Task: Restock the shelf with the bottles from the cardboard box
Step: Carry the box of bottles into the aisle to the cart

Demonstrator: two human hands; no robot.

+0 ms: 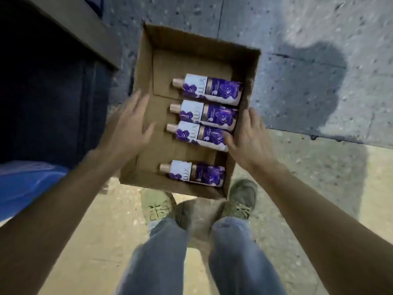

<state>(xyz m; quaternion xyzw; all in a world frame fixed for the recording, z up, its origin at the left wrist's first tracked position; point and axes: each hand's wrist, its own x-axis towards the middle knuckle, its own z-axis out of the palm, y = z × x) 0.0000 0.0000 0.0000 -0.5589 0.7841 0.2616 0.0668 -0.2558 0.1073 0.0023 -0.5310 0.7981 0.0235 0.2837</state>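
While four Lux bottles lie flat in the cardboard box on the floor, caps pointing left, the right hand, fingers spread and holding nothing, touches the third bottle, nearer than the empty, blurred left hand.

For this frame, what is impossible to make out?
Head view:
- Left hand: motion-blurred, so contact with the cardboard box is unclear.
- Right hand: fingertips at the third bottle, but any grip is unclear.
- Shelf: only a dark edge at the frame's left.
- Small label text: too small.
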